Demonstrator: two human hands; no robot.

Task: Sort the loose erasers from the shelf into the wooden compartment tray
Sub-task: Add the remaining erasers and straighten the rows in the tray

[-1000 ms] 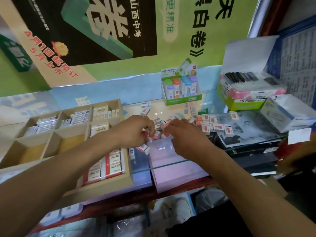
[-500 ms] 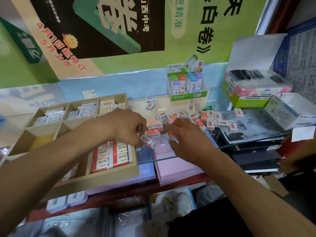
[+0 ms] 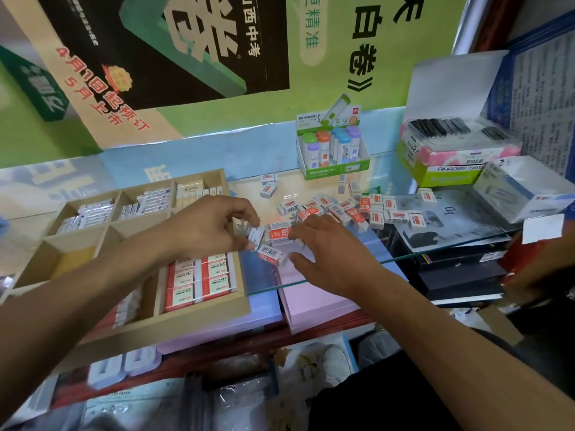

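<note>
Several loose white-and-red erasers lie scattered on the glass shelf. The wooden compartment tray sits at the left, with red 2B erasers lined up in its near right compartment. My left hand pinches a small eraser at the tray's right edge. My right hand faces it, fingers curled around a clutch of erasers between the two hands.
A green display box of sharpeners stands at the back. Stacked stationery boxes and a white box fill the right side. The tray's far compartments hold white erasers. The near left compartment shows bare wood.
Both hands have pulled a small group of erasers out of the pile toward the shelf's front edge and the tray. The camera has come closer.
</note>
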